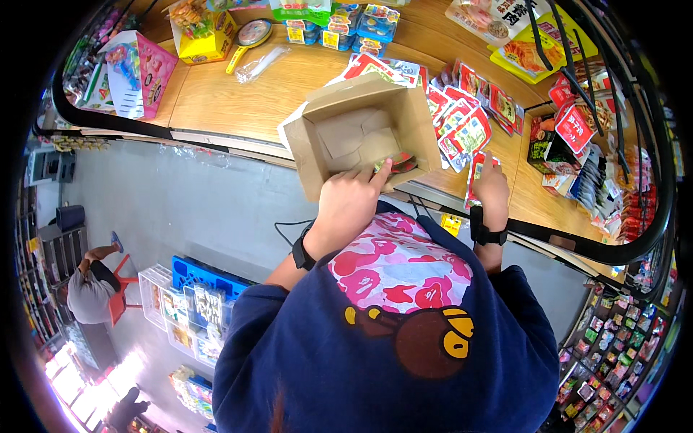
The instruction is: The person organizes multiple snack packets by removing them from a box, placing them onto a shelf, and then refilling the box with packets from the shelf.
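Centre: I see the left hand [351, 200] over the open cardboard box's [421, 133] near rim, forefinger extended to a packet [405, 163] inside; I cannot tell if it pinches. Right of centre, the right hand [492, 189], forefinger outstretched, touches a red packet [473, 175] by the table's [209, 97] front edge, pinch unclear. For moving room, I note wood stretching from box toward upper left, while piled packets [462, 128] crowd its right side.

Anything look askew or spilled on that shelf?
Mainly the red packets: they lie loose and overlapping, mostly right of the cardboard box, unlike the stacked blue packs. The box also sits crooked to the front edge of the shelf. No obvious spilled contents.
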A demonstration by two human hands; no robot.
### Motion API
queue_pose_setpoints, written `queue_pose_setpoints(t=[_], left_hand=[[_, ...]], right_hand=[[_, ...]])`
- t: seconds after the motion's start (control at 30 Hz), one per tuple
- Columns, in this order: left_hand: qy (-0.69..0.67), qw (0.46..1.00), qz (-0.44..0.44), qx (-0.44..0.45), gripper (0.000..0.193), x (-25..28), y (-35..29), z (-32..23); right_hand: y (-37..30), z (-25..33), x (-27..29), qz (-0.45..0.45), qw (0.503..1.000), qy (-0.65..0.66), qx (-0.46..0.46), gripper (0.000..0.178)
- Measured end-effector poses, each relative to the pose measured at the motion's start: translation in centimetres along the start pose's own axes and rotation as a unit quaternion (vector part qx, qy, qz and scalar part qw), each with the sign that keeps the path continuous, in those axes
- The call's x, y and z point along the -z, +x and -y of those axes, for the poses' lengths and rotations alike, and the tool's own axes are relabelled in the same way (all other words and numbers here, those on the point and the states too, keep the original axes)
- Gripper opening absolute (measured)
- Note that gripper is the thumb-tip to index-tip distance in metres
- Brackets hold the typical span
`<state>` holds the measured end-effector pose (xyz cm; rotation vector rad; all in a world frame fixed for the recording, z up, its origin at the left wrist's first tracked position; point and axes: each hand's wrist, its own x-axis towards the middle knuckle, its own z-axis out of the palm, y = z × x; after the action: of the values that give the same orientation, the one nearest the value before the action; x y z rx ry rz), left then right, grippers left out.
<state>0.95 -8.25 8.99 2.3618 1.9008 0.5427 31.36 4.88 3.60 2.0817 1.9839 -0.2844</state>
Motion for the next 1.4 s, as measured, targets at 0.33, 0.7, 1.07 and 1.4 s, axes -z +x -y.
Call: queue_pose_setpoints(t=[0.33,0.7,1.07,1.4], left_hand=[[-0.022,1.000,-0.012,0.017,0.033,-0.1,0.0,-0.1],[-0.028,0.999,-0.017,0.001,0.029,0.0,0.0,0.0],[-0.023,1.000,-0.007,-0.001,0.029,0.3,0.1,0.0],[0.011,0.999,-0.041,-0.018,0.017,-0.4,0.0,-0.1]], right_hand=[[-1.5,-0.3,-1.3,-0.027,0.998,0.057,0.002,0.080],[0.5,-4.3,0.7,-0.099,0.993,0.041,-0.046,0.028],[-10.2,7.8,13.1,-0.292,0.622,0.640,0.345,0.023],[-5.8,16.6,8.0,-0.216,0.766,0.233,0.559,0.025]])
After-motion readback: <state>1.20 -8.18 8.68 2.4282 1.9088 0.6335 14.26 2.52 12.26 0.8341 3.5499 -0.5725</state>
